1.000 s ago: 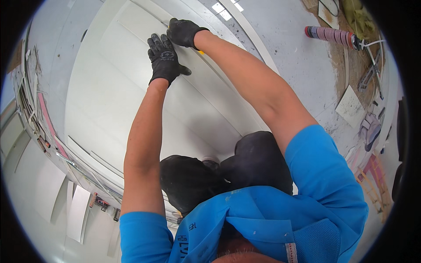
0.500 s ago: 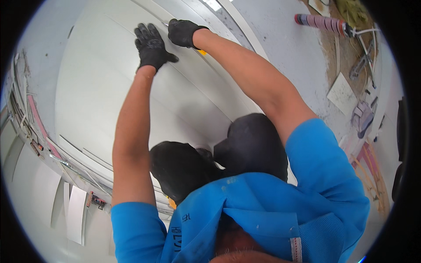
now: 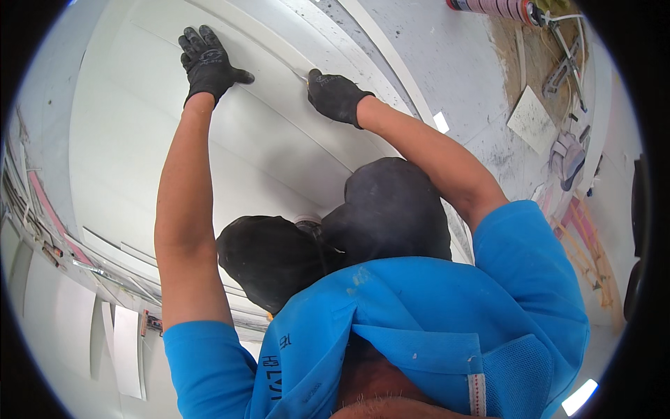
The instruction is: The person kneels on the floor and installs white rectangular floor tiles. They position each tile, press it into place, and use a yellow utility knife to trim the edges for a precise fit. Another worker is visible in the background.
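A long white panel (image 3: 118, 140) with fine straight lines along it lies before me. My left hand (image 3: 209, 66), in a black glove, rests flat on it with fingers stretched and thumb out to the side. To its right and a little nearer, my right hand (image 3: 338, 98), also in a black glove, is closed in a fist over one of the panel's long lines. A tiny yellowish bit shows at its front edge, but the glove hides what the fingers hold. My bent knees (image 3: 398, 209), in black trousers, are over the panel's near part.
A pink-and-red sealant gun (image 3: 495, 8) lies at the far right. Nearby are a white square sheet (image 3: 532, 120) and a crumpled grey cloth item (image 3: 567, 160). Long strips and scraps (image 3: 49, 202) lie along the left, with white boards (image 3: 128, 349) at the lower left.
My right hand has slid toward me and to the right along the panel's line, away from my left hand. My left hand stays flat on the panel. The whole view has shifted slightly.
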Tool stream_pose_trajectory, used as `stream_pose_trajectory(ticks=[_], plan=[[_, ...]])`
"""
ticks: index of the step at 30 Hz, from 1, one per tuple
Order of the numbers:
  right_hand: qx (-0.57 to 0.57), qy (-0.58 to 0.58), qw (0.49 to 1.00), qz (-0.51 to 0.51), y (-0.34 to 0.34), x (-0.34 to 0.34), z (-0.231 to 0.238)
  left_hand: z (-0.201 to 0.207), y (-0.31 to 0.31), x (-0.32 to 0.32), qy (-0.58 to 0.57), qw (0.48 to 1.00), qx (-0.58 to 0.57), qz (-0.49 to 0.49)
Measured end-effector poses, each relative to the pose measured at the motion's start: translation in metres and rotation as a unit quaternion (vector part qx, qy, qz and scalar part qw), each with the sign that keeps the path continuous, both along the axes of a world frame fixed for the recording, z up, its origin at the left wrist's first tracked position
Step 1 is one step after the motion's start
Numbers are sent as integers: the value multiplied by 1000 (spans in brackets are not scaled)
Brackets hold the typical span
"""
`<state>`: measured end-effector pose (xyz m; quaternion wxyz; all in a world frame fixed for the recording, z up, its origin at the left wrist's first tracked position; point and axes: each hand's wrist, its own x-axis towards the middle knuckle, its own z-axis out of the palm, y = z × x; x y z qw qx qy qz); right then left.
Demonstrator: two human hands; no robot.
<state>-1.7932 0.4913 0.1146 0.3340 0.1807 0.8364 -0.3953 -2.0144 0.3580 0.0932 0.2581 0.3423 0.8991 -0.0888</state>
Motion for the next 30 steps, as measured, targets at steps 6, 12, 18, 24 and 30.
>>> stream_pose_trajectory(ticks=[6,12,18,24,30], plan=[[-6,-36,999,2,-2,29,5,-7,-4,-2,13,1000,-6,-13],[-12,-52,998,-28,-2,55,15,-14,-5,-6,27,999,-3,-29],[-13,-84,996,-36,-3,76,13,-12,-7,-5,23,998,34,-42],[6,-105,994,-32,-10,109,0,-18,-12,-9,27,998,36,-42],[-26,-187,979,-70,-10,167,35,-16,-16,-8,27,998,40,-51]])
